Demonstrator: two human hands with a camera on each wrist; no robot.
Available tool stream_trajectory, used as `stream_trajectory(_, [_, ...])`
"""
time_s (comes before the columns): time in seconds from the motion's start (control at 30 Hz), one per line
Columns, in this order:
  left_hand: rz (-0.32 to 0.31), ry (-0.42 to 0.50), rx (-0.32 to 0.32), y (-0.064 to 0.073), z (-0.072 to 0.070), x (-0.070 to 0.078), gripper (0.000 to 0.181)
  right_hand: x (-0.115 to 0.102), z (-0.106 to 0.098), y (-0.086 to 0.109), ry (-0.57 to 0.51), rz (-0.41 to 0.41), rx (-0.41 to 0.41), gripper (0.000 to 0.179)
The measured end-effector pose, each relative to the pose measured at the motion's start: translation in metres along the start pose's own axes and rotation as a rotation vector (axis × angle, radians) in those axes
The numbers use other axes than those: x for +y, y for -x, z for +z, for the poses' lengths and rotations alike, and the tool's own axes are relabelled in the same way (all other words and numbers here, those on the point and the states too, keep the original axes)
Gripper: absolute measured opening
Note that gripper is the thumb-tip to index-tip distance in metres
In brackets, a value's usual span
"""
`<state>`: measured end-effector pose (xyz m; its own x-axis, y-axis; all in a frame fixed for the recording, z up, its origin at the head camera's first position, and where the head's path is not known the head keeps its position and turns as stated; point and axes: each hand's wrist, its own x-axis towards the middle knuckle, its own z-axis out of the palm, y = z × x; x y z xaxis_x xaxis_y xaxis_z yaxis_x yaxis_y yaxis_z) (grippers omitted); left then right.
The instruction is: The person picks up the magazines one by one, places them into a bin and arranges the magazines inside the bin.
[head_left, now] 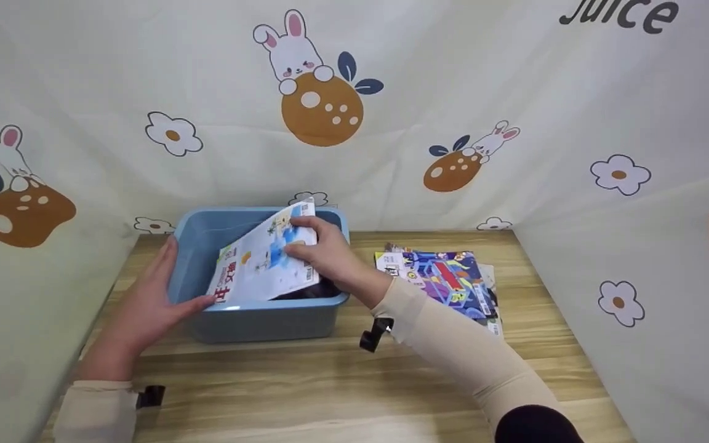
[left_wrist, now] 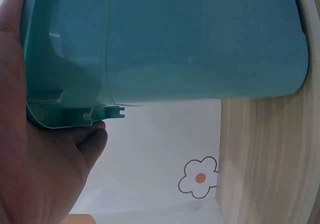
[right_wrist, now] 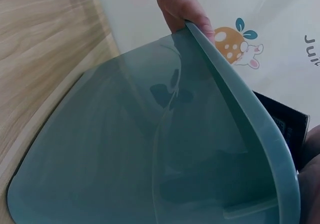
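Note:
A light-blue plastic bin (head_left: 262, 323) stands on the wooden table. My left hand (head_left: 145, 301) grips its near left corner, thumb along the front rim and fingers up the left side; the left wrist view shows that hand (left_wrist: 45, 169) around the rim. My right hand (head_left: 339, 258) holds a thin booklet (head_left: 253, 267) by its right part, the thumb on its pale cover with blue artwork and red characters. The booklet slants across the bin's opening, its lower left corner close to my left thumb. Beneath it, something dark shows inside the bin.
To the bin's right lies a small stack of colourful booklets (head_left: 440, 280), a purple and blue one on top. A pale curtain (head_left: 385, 166) printed with rabbits, oranges and flowers encloses the table (head_left: 305, 394) at the back and sides.

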<state>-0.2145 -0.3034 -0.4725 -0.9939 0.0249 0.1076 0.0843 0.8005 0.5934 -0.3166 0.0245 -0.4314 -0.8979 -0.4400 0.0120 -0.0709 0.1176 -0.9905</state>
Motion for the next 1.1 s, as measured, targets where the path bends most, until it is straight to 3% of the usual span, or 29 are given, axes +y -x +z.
stream_trajectory(0.13, [-0.006, -0.009, -0.003, 0.001, 0.002, -0.001, 0.137, 0.003, 0.0, 0.0, -0.023, -0.033, -0.001, 0.062])
stream_trajectory(0.3, [-0.012, -0.009, -0.004, 0.001, 0.002, -0.001, 0.137, 0.002, -0.002, -0.002, -0.004, -0.107, 0.102, 0.049])
stream_trajectory(0.6, [-0.003, 0.017, 0.013, -0.001, 0.002, 0.0, 0.137, -0.006, -0.024, 0.007, -0.067, -0.119, 0.125, 0.024])
stream_trajectory(0.83, [-0.005, 0.017, 0.01, -0.002, 0.002, 0.0, 0.138, 0.003, -0.069, 0.028, -0.079, -0.132, 0.172, 0.011])
stream_trajectory(1.1, [-0.011, 0.0, 0.005, -0.002, 0.002, -0.002, 0.137, 0.04, -0.133, 0.053, -0.01, -0.107, 0.174, 0.013])
